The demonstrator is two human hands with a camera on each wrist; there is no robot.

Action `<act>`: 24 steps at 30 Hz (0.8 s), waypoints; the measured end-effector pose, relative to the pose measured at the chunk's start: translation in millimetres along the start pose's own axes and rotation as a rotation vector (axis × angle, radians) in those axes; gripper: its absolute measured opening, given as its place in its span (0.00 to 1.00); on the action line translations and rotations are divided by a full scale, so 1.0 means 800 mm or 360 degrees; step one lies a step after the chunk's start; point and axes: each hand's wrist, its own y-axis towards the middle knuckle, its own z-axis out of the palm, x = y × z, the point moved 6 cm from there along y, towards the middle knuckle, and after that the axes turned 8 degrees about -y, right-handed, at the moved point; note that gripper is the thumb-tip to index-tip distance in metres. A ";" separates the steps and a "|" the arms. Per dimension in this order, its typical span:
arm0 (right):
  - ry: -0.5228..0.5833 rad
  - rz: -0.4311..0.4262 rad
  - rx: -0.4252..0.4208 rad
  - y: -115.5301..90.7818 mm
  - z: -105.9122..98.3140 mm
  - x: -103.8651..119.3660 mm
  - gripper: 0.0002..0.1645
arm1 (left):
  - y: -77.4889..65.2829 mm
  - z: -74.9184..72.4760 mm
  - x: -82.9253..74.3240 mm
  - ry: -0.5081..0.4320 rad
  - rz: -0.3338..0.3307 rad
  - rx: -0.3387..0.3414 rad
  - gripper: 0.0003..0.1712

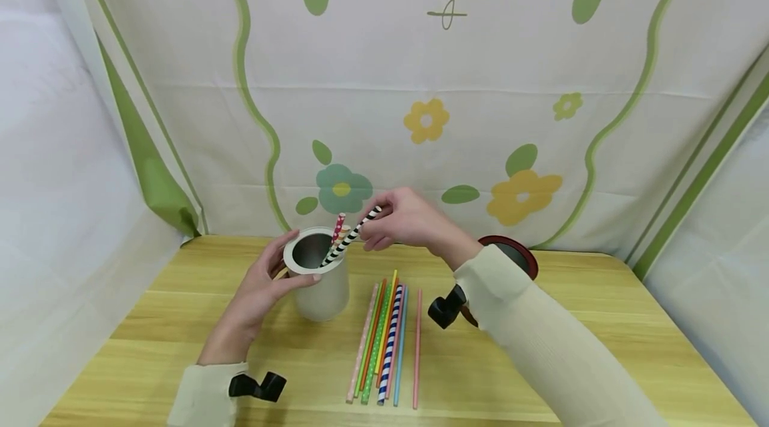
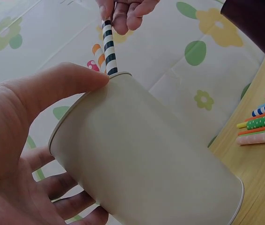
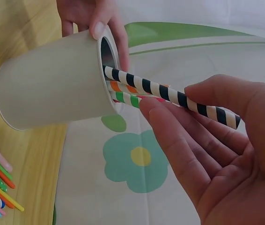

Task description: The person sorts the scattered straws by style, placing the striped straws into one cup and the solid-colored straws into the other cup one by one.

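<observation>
A cream-coloured canister (image 1: 324, 297) stands upright on the table, open at the top. My left hand (image 1: 264, 280) holds it from the left, thumb on the rim and fingers curving round the far side. Between thumb and fingers, my right hand (image 1: 402, 221) pinches a black-and-white striped paper straw (image 3: 156, 89). The straw's lower end is inside the canister's mouth, hidden by the wall, and it slants up to the right. Beside it, an orange-striped straw (image 2: 98, 52), a green-striped straw (image 3: 127, 99) and a red dotted straw (image 1: 338, 225) lean out over the rim.
Several coloured straws lie in a loose bundle on the wooden table (image 1: 150, 340), among them a blue-and-white striped straw (image 1: 389, 350). One pink straw (image 1: 417, 353) lies apart to the right. A dark red-rimmed container (image 1: 533, 259) stands partly behind my right forearm. Patterned cloth (image 1: 372, 60) hangs behind the table.
</observation>
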 end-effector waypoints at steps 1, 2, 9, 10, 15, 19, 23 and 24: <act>-0.0005 0.0000 0.0008 0.001 0.002 0.001 0.13 | 0.000 0.000 0.000 0.0002 -0.0002 0.0000 0.57; -0.0007 0.0001 0.0011 0.003 0.004 0.002 0.14 | 0.000 0.000 0.000 0.0005 -0.0004 -0.0001 0.57; 0.0050 0.0015 0.0021 0.012 0.017 0.003 0.12 | 0.002 -0.001 -0.001 0.0010 0.0009 0.0005 0.57; 0.0058 0.0019 0.0028 0.014 0.019 0.002 0.11 | 0.002 -0.001 -0.001 0.0008 0.0007 0.0005 0.57; 0.0099 0.0016 0.0048 0.020 0.026 -0.001 0.12 | 0.001 -0.001 -0.001 0.0004 0.0005 0.0010 0.57; 0.0124 0.0027 0.0060 0.023 0.028 -0.003 0.11 | 0.001 -0.001 -0.001 0.0000 0.0012 0.0019 0.57; 0.0123 0.0032 0.0083 0.025 0.030 -0.004 0.10 | 0.001 -0.001 -0.001 0.0000 0.0015 0.0027 0.56; 0.0121 0.0030 0.0090 0.025 0.031 -0.004 0.10 | 0.001 -0.001 -0.001 0.0000 0.0018 0.0028 0.56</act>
